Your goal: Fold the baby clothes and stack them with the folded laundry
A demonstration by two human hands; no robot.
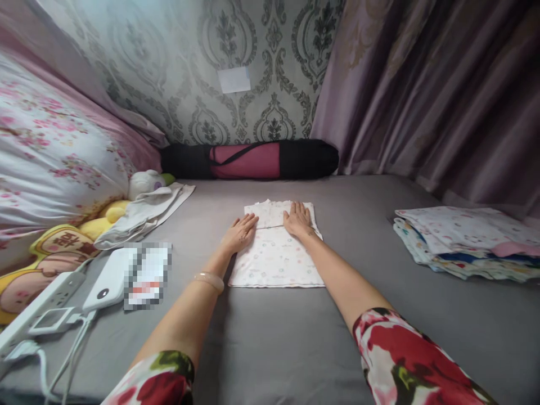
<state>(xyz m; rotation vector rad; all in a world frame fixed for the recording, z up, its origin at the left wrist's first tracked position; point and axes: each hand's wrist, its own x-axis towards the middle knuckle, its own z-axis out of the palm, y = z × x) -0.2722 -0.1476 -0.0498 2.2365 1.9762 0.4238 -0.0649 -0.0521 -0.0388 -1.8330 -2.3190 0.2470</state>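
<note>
A white cloth with a small pastel print (276, 261) lies folded on the grey bed sheet (270, 337), its top part turned down over the rest. My left hand (242, 232) rests flat on the cloth's left edge, fingers stretched out and pointing up to the right. Flat on the upper right part of the cloth is my right hand (297, 218), with its fingers spread. Neither hand grips anything.
Folded printed cloths (468, 239) are stacked at the right. A black and pink roll bag (247, 160) lies by the wall. At the left are a power strip (46, 304), a white power bank (110, 279), cables, plush toys (63, 242) and a pale cloth (145, 214).
</note>
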